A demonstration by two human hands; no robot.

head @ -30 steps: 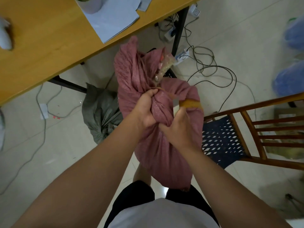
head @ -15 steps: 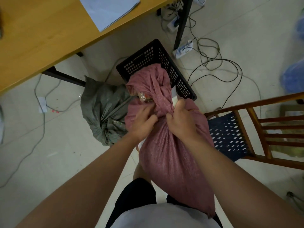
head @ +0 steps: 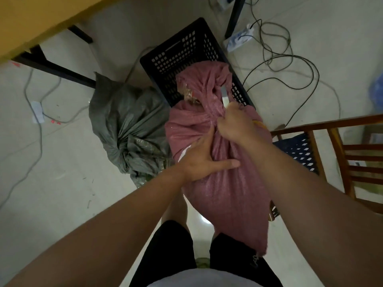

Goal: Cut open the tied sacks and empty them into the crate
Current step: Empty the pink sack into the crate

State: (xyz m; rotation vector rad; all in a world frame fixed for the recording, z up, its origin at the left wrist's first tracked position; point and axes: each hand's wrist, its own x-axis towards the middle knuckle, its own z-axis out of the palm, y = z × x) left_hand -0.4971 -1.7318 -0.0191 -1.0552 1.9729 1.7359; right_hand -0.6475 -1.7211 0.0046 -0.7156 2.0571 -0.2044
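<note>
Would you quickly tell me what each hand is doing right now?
Left hand: open, pressing flat on the pink sack.
Right hand: closed on a knife at the sack's neck.

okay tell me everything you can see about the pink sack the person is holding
The pink sack looks like woven plastic cloth, full and bulging, held tilted with its top over the black crate. Its neck is bunched, with packets showing at an opening. The right hand grips the neck together with a knife; the left hand presses its side. A grey sack sits beside it.
</note>
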